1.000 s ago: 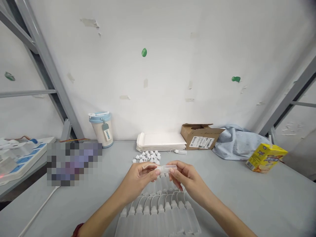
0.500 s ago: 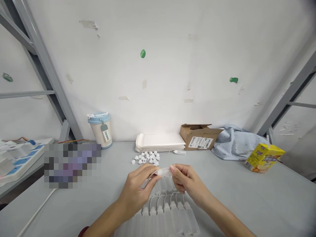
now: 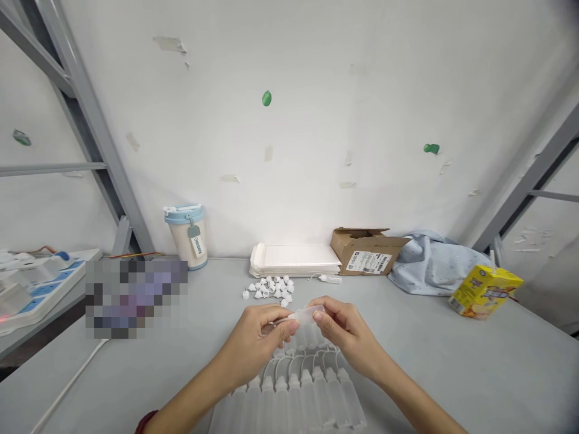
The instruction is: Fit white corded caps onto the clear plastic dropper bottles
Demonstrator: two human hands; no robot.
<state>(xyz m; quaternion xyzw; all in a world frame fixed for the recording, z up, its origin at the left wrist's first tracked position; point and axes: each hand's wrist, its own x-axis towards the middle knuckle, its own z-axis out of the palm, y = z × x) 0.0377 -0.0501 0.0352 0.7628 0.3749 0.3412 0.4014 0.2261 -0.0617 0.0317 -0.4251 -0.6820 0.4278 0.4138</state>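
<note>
A small translucent squeeze bottle (image 3: 307, 314) is held between both hands above the table. The fingers of my left hand (image 3: 260, 337) pinch its left end, covering the cap and neck. My right hand (image 3: 346, 328) grips the other end between thumb and fingers. Beneath and nearer me lie rows of similar bottles (image 3: 294, 404), side by side, with thin curved tubes (image 3: 301, 361) at their tops. Just beyond my hands is a loose pile of small white caps (image 3: 271, 286). One small bottle with a tube (image 3: 330, 279) lies apart behind them.
White padded envelopes (image 3: 294, 256) are stacked against the wall, beside an open cardboard box (image 3: 368, 250) and a pale blue cloth (image 3: 434, 265). At right stands a yellow drink carton (image 3: 486, 292). A lidded tumbler (image 3: 185, 238), power strip (image 3: 58, 286) and white cable (image 3: 67, 386) are at left.
The held bottle has turned, so its cap end is now hidden by my left fingers and more of its body shows. Both hands stay close together; the view shifts slightly.
</note>
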